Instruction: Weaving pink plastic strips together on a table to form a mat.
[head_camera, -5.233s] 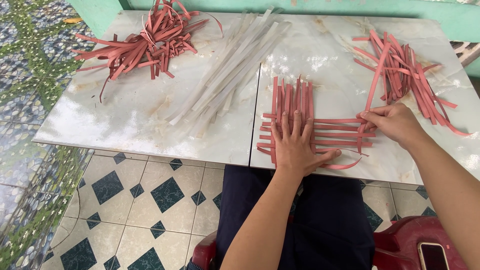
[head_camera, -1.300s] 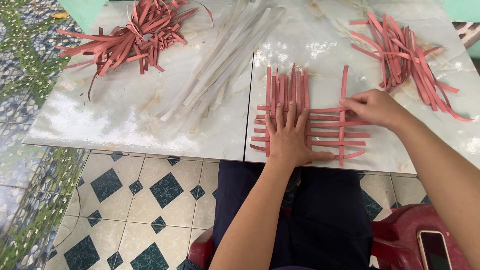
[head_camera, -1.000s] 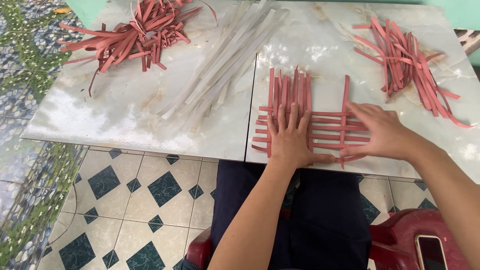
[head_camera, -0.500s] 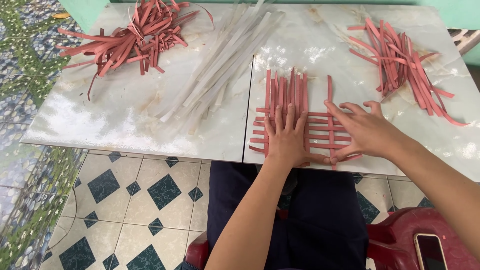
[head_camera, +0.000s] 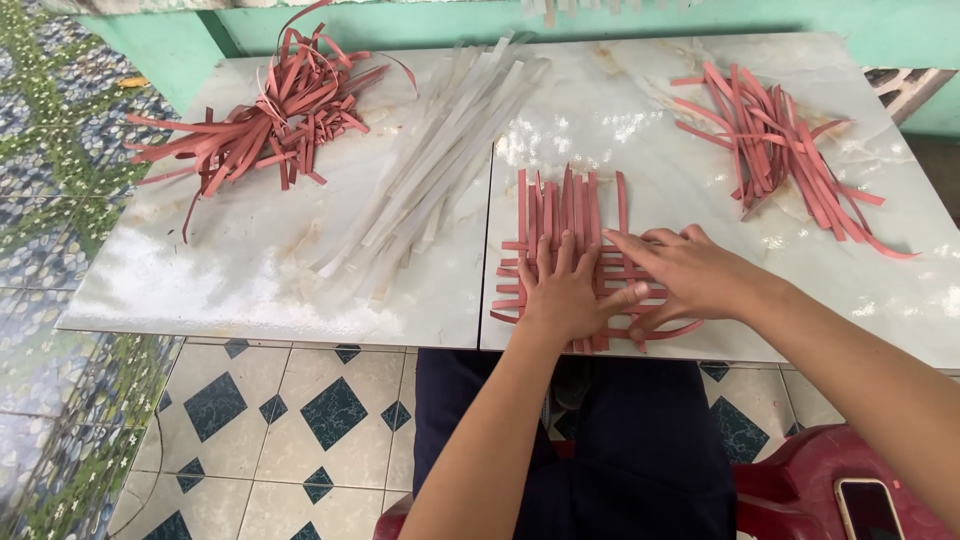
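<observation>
A pale marble table (head_camera: 250, 280) fills most of the view, above a blue and white tiled floor (head_camera: 270, 430). Far left lies a tangled red pile (head_camera: 265, 115); beside it, a loose fan of white strips (head_camera: 430, 170); far right, a second red pile (head_camera: 780, 150).

At the near edge, right of centre, sits the weave (head_camera: 575, 250): flat red strips, some upright and close together, others crossing them sideways, ends sticking out unevenly.

The left hand (head_camera: 565, 290) lies flat on it, fingers spread, gripping nothing, pinning the uprights. The right hand (head_camera: 685, 275) rests just beside, palm down, fingers loosely extended over the cross strips; whether a strip is pinched beneath cannot be told.

To do this well, keep the left palm pressing firmly while the right slides each cross strip snug against its neighbour, without buckling it.

A phone (head_camera: 868, 508) lies on a red seat, near right.
</observation>
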